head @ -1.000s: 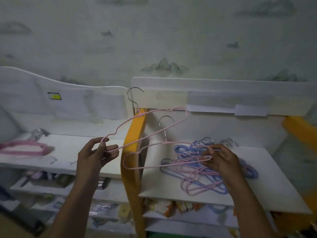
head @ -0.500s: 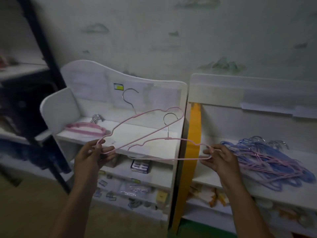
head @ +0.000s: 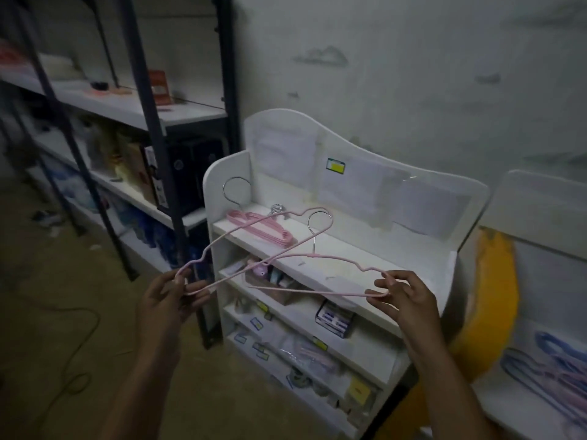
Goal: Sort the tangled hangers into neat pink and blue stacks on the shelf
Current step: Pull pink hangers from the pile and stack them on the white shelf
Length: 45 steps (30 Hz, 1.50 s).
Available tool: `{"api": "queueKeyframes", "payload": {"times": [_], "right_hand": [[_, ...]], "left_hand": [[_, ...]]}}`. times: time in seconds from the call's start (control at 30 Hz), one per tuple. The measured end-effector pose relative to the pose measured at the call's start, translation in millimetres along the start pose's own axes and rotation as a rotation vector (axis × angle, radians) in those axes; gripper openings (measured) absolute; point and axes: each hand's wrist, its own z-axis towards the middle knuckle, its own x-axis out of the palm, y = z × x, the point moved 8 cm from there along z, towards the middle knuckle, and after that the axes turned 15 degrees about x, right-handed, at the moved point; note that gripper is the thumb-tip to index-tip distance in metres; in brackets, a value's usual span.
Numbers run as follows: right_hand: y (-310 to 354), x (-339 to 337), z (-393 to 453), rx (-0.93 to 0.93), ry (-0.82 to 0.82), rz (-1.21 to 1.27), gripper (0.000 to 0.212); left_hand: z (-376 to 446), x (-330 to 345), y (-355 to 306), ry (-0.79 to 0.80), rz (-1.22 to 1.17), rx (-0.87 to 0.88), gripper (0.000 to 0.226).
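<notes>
Holding two pink hangers: left hand (head: 171, 296) pinches the end of one pink hanger (head: 254, 246), right hand (head: 403, 296) pinches the other pink hanger (head: 317, 274). Pink stack (head: 260, 227) sits on the white shelf (head: 365, 258) at 12 o'clock. Tangled pile (head: 546, 369) at 4 o'clock is unsorted; no blue stack visible. Judging early-to-mid progress.

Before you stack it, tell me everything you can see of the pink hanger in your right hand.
The pink hanger in the right hand is thin coated wire with a notched shoulder and a silver hook pointing up. It is held nearly level before the white shelf. The right hand pinches its right end; its left end crosses another pink hanger.
</notes>
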Motion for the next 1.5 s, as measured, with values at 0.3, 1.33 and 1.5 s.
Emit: {"api": "queueKeyframes", "payload": {"times": [0.3, 1.33, 1.5], "right_hand": [[5, 94, 83, -0.004, 0.087, 0.042, 0.01], [-41, 250, 282, 0.163, -0.174, 0.214, 0.007], [-61, 276, 294, 0.182, -0.234, 0.24, 0.007]], "left_hand": [[84, -21, 27, -0.068, 0.039, 0.032, 0.024], [364, 23, 147, 0.106, 0.146, -0.101, 0.02], [410, 48, 165, 0.205, 0.128, -0.127, 0.019]]}}
